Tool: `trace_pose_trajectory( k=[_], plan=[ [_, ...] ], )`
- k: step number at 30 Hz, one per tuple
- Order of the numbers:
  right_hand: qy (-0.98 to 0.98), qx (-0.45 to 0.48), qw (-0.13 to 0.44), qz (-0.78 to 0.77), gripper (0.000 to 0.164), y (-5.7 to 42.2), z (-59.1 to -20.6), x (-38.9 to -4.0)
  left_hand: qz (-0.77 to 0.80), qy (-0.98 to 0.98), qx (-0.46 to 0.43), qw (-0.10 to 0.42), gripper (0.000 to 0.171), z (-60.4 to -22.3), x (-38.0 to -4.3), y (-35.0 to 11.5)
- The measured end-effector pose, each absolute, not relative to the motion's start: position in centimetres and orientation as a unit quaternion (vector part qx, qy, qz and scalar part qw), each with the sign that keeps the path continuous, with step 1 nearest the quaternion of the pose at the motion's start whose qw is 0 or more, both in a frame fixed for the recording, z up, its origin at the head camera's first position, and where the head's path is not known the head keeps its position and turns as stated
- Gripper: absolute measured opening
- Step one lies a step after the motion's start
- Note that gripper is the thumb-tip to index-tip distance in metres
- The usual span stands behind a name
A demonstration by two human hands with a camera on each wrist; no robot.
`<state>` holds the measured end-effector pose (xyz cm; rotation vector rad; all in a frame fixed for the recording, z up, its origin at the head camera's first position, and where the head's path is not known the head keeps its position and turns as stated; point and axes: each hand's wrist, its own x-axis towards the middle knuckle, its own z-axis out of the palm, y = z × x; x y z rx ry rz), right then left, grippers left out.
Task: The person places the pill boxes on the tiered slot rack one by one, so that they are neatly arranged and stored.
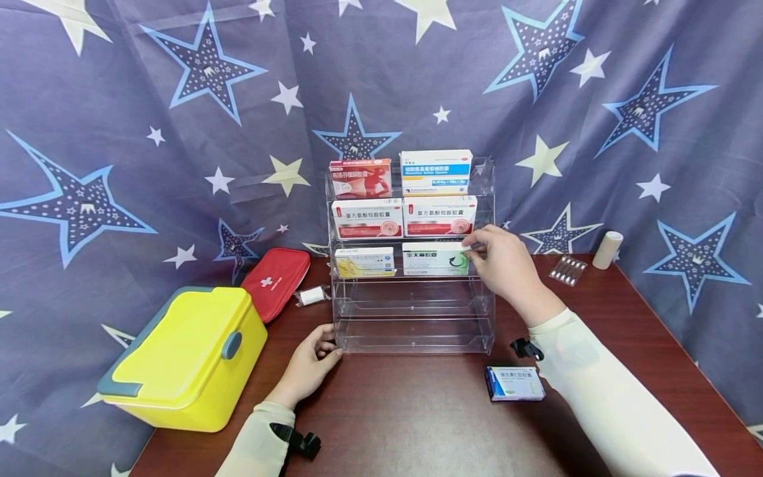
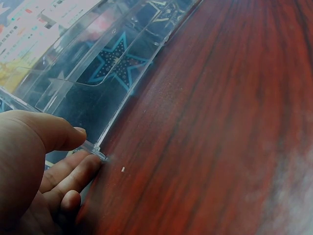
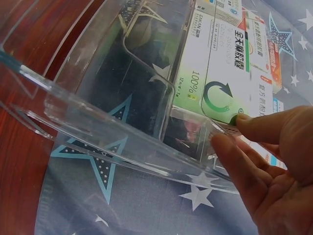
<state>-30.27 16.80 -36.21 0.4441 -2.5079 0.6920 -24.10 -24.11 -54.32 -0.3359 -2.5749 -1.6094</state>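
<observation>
A clear stepped display rack (image 1: pixel 412 336) stands on the table with medicine boxes on its upper three tiers. My left hand (image 1: pixel 311 363) pinches the rack's lower left edge between thumb and fingers, seen closely in the left wrist view. On the third tier, at the right, sits a white and green capsule box (image 1: pixel 435 260). My right hand (image 1: pixel 507 262) pinches that box's right end; its thumb lies at the corner by the green arrow (image 3: pixel 217 95). Beside it on the same tier is a white and yellow box (image 1: pixel 365 263). The two lowest tiers hold nothing.
A blue and white box (image 1: pixel 515 383) lies at the front right, near my right sleeve. To the left are a yellow case (image 1: pixel 197 358), a red first-aid pouch (image 1: pixel 275 281) and a small wrapped roll (image 1: pixel 311 295). A blister pack (image 1: pixel 567 270) and bandage roll (image 1: pixel 608 250) are back right.
</observation>
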Motion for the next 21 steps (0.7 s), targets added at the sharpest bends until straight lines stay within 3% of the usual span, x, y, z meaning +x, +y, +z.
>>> trace_pose_trajectory(
  k=[21],
  plan=[
    [-0.880,0.189,0.296,0.319,0.010,20.0,-36.0,-27.9,-0.514,-0.850,-0.111,0.045,0.046,-54.2,-24.0,-24.0]
  ],
)
